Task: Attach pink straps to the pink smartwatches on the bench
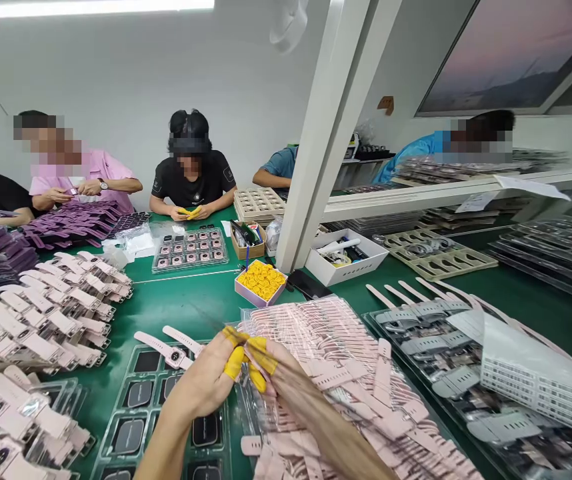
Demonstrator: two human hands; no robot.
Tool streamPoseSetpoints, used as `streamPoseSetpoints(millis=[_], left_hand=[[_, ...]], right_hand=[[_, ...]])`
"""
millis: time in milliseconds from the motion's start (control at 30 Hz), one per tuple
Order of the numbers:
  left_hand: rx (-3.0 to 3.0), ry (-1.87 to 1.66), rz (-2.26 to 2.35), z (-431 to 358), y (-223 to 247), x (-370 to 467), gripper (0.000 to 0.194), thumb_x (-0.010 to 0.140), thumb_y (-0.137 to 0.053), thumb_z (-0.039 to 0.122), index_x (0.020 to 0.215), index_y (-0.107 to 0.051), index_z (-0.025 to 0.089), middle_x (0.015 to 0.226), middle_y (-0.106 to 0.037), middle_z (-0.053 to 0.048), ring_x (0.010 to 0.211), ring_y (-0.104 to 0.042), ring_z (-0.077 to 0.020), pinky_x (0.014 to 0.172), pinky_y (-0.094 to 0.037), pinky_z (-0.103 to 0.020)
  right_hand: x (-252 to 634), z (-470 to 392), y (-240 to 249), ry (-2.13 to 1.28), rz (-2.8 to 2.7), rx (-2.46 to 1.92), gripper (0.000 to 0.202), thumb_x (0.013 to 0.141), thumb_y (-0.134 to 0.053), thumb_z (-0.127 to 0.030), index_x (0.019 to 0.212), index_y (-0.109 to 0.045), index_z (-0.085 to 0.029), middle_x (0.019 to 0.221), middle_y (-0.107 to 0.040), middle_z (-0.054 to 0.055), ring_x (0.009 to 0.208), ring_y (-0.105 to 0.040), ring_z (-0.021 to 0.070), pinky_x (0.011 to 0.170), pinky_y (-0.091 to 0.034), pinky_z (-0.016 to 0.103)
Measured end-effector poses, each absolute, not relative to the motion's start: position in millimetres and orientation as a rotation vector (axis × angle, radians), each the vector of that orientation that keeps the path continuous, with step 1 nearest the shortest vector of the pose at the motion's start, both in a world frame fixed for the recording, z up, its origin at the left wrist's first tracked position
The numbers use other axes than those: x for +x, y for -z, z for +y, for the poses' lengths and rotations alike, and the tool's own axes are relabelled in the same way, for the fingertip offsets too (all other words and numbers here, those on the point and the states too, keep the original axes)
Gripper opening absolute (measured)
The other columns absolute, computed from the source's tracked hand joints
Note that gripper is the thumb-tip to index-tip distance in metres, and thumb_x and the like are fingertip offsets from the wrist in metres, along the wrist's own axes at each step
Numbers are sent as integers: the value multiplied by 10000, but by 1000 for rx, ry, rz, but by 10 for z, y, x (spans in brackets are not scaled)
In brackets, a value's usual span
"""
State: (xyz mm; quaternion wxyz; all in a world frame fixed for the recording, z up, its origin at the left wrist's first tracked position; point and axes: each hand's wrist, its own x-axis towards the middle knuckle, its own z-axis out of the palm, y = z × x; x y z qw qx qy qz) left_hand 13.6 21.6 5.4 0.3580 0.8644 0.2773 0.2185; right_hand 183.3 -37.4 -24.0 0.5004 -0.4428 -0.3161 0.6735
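My left hand and my right hand meet near the middle of the view, with yellow covers on several fingertips. Both are closed around a small piece, mostly hidden by the fingers; it looks like part of a pink strap. Just left of them, a pink-strapped watch lies on a clear tray whose compartments hold dark square watch faces. Beneath and to the right of my right hand spreads a large pile of pink straps, some in clear plastic.
Stacked pink watches fill the left. Ahead stand a box of yellow finger covers, a white box of tools and a slanted post. Grey straps on trays lie right. Several people sit across the green table.
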Motion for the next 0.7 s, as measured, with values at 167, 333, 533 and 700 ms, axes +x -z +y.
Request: streamPoseSetpoints(millis=[167,333,533,700], left_hand=[[2053,-658,713,229,-77,134,420,1043,-519,326,1448,-538,219,1421,-634,-143,1309,-612,-280,1136,-503,-463],[1736,-944,700,248,-131,185,260,929,-739,431,1007,-702,186,1028,-733,-80,905,-711,-206,846,-603,-334],[1132,-1415,818,420,-170,2,439,831,-824,547,968,-615,186,998,-772,-68,662,-719,-158,573,-580,-263],[1276,-1389,976,480,-195,-125,445,880,-778,491,1147,-615,174,1093,-794,-119,580,-670,-129,494,-552,-238]], right_hand=[[1837,-369,202,-1599,-795,-1018,580,814,-676,-786,927,-548,-232,582,-529,-39,462,-338,100,460,-266,261],[1855,-413,145,-1653,-895,-988,603,802,-661,-814,917,-577,-227,639,-506,-39,488,-352,101,465,-285,266],[1947,-441,141,-1816,-1044,-1005,500,863,-689,-686,839,-655,-187,564,-472,-43,464,-308,90,435,-217,250],[1892,-373,161,-1636,-1028,-1052,433,881,-701,-630,858,-590,-212,721,-638,-3,535,-452,105,495,-331,247]])
